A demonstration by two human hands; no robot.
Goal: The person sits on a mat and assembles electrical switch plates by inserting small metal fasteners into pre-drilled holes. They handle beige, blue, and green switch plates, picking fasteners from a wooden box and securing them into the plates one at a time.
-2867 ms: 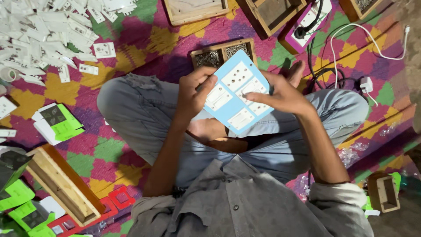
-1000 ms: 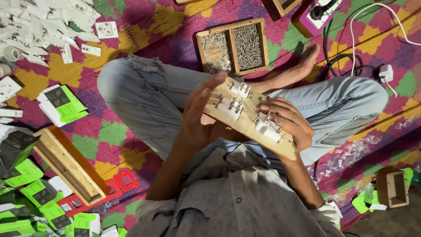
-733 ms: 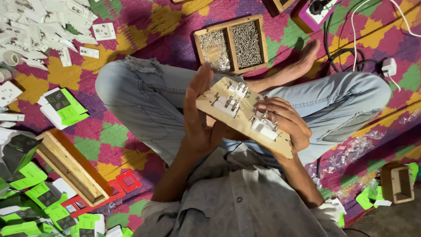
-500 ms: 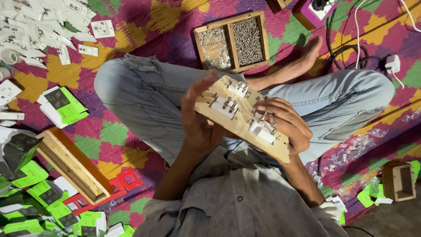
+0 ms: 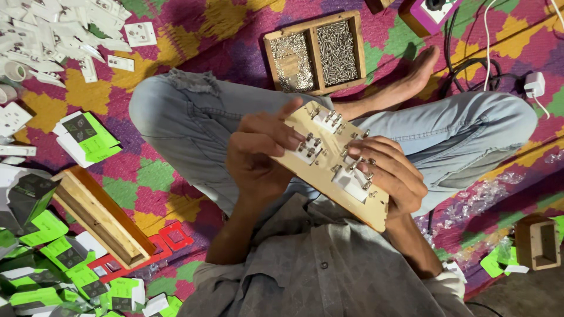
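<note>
Two hands hold one flat wooden board (image 5: 335, 164) above your crossed legs, close to your chest. Its long axis runs on a slant, from the upper end near your left fingertips down to the lower end by your right wrist. The face turned toward you is pale tan wood, dotted with small metal terminals and carrying three white plastic switch blocks: one near the upper end, one at the middle, one toward the lower end.

Your left hand (image 5: 258, 155) grips the board's left edge, with the thumb tucked behind and the fingers laid over the front; the index finger stretches up toward the upper end, and the other fingers rest by the middle block. Your right hand (image 5: 390, 176) wraps the right edge, its fingers curled over the front and pressing on the lower white block.

Beyond the board's upper end, one wooden tray (image 5: 314, 51) with two compartments lies on the patterned mat (image 5: 170, 53), both compartments filled with small metal screws. Left of the board, past your knee, one long wooden frame (image 5: 103, 217) lies on the mat among many green and white cards. Right of the board's lower end sits one small wooden box (image 5: 537, 249).
</note>
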